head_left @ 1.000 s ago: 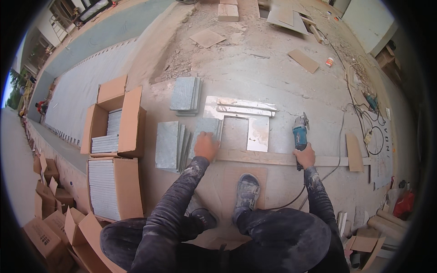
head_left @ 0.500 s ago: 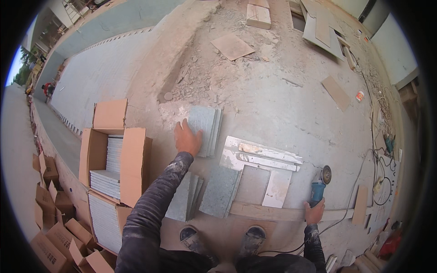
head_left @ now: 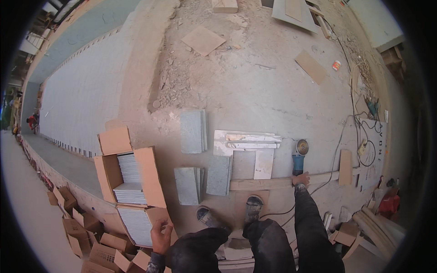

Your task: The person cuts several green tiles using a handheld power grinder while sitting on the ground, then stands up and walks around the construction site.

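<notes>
My right hand point(head_left: 300, 179) is closed around the rear of a blue angle grinder point(head_left: 298, 164), whose round disc points away from me. The grinder is at a wooden plank point(head_left: 255, 184) on the floor. At the lower left, my left hand point(head_left: 161, 235) holds nothing visible, its fingers loosely bent and apart. It is beside the flap of a carton point(head_left: 135, 224) packed with grey tiles. Fanned stacks of grey-green tiles lie ahead: one farther off point(head_left: 191, 132), one nearer on the left point(head_left: 187, 185), another point(head_left: 218, 176) against a white board point(head_left: 223, 144).
Another open tile carton point(head_left: 148, 170) stands at the left, with several emptied cartons point(head_left: 77, 232) beyond. The grinder's cord point(head_left: 332, 175) runs along the floor on the right. Rubble point(head_left: 170, 88) and a loose square board point(head_left: 203, 40) lie farther off. My feet point(head_left: 254, 207) are near the plank.
My left hand has left the far tile stack and come back to the lower left, beside the carton. My right hand keeps its hold on the grinder. The whole view has shifted.
</notes>
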A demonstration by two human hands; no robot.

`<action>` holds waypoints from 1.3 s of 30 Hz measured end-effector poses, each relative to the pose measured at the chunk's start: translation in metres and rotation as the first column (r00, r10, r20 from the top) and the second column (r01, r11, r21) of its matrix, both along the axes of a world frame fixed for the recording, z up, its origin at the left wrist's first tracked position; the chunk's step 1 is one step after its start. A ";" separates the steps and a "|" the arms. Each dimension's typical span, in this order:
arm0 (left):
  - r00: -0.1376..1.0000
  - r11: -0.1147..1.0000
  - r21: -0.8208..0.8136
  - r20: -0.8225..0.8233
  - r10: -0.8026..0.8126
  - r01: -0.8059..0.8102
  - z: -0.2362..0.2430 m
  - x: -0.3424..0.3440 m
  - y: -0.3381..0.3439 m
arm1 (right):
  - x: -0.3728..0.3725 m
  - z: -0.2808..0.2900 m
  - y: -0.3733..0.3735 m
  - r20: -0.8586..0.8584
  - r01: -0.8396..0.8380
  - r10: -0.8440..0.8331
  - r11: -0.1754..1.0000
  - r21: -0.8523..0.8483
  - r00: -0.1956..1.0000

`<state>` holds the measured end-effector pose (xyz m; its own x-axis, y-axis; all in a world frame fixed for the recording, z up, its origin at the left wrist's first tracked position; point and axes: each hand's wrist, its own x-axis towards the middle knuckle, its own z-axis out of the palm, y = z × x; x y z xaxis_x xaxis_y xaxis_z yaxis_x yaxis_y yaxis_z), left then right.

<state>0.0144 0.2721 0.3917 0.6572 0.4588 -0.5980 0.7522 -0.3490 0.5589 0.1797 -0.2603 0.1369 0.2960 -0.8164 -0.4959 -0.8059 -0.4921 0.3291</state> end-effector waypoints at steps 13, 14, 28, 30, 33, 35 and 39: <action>0.799 0.764 -0.399 -0.550 0.243 -0.507 0.170 -0.233 -0.027 | -0.338 0.244 -0.014 -0.329 -0.151 0.545 0.659 0.737 0.771; 0.783 0.731 -0.402 -0.550 0.289 -0.552 0.189 -0.231 -0.026 | -0.335 0.282 0.006 -0.290 -0.176 0.584 0.611 0.772 0.758; 0.858 0.641 -0.576 -0.405 0.315 -0.507 0.249 -0.053 0.047 | -0.090 0.440 0.120 0.375 -0.721 0.703 0.283 0.633 0.605; 0.906 0.684 -0.595 -0.286 0.311 -0.422 0.257 -0.013 0.056 | -0.056 0.452 0.136 0.239 -0.660 0.781 0.273 0.700 0.576; 0.925 0.706 -0.600 -0.194 0.328 -0.376 0.256 0.063 0.069 | 0.008 0.455 0.149 0.153 -0.429 0.528 0.454 0.781 0.836; 0.902 0.708 -0.565 -0.189 0.388 -0.423 0.257 0.106 0.075 | 0.044 0.446 0.152 0.103 -0.212 0.228 0.535 0.818 0.968; 0.749 0.615 -0.428 -0.344 0.566 -0.662 0.242 0.167 0.103 | 0.139 0.395 0.155 0.024 -0.064 0.079 0.566 0.822 0.997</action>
